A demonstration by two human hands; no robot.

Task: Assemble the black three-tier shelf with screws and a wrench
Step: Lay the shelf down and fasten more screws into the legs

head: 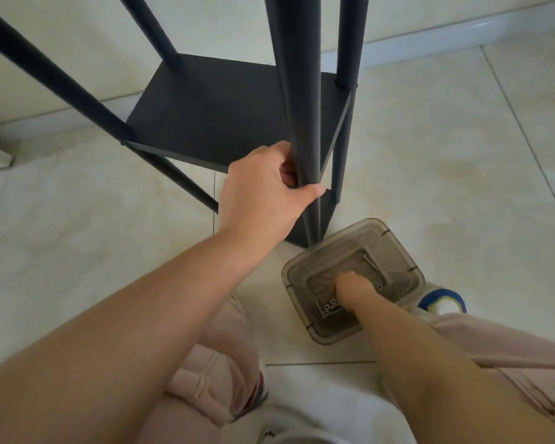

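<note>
we stood the black shelf point(212, 113) on the tiled floor point(446, 155), its nearest leg point(303, 123) rising close to us. our left hand point(263, 190) wrapped its grip round that leg, fingers and thumb curled about it. our right hand point(353, 283) reached down into the clear plastic box point(394, 248) of screws point(329, 307) beside the shelf's foot; we could not tell whether its grip had closed on anything. the frame looked stiff and light, its smooth tubes likely slippery, so holding low on a leg seemed sound.
</note>
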